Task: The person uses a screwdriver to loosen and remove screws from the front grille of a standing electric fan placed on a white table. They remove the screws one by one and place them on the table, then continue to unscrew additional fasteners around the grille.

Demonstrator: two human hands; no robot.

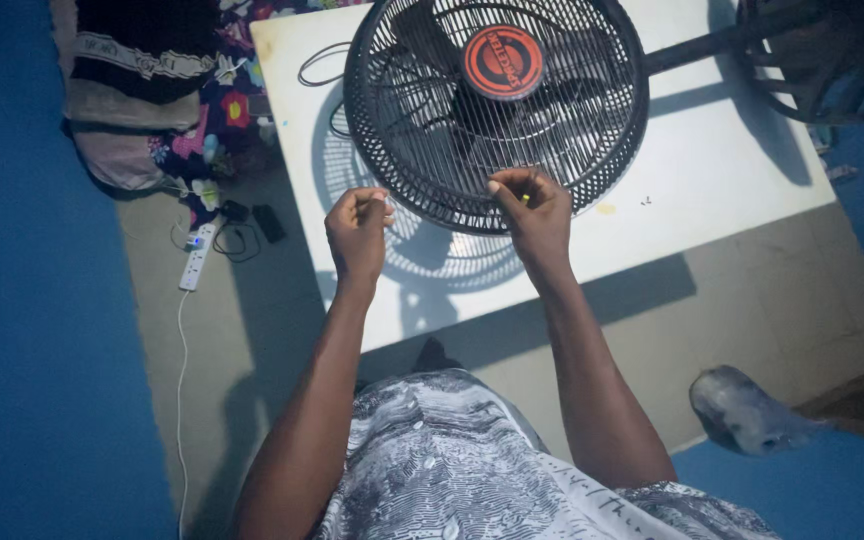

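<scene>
On the white worktop a black standing fan lies on its back, its round wire guard facing up, with a red and black round badge at the hub. Its pole runs off toward two o'clock to a dark round base at the worktop's far corner.

The person's right hand rests on the guard's rim at its six o'clock edge, fingers curled and thumb pressed to forefinger, pinching a tiny yellow-green bit against the wire; what that bit is, I cannot tell. The left hand hovers just off the rim at about eight o'clock, its grip pressed together in a loose fist, fingertips meeting the thumb; whether anything sits inside it is hidden.

A dark cable loops on the worktop at ten o'clock from the fan. On the floor at nine o'clock lies a white power strip with a trailing cord, small black adapters beside it, and a heap of flowered cloth and bags beyond. At four o'clock a grey shoe sits on the floor.
</scene>
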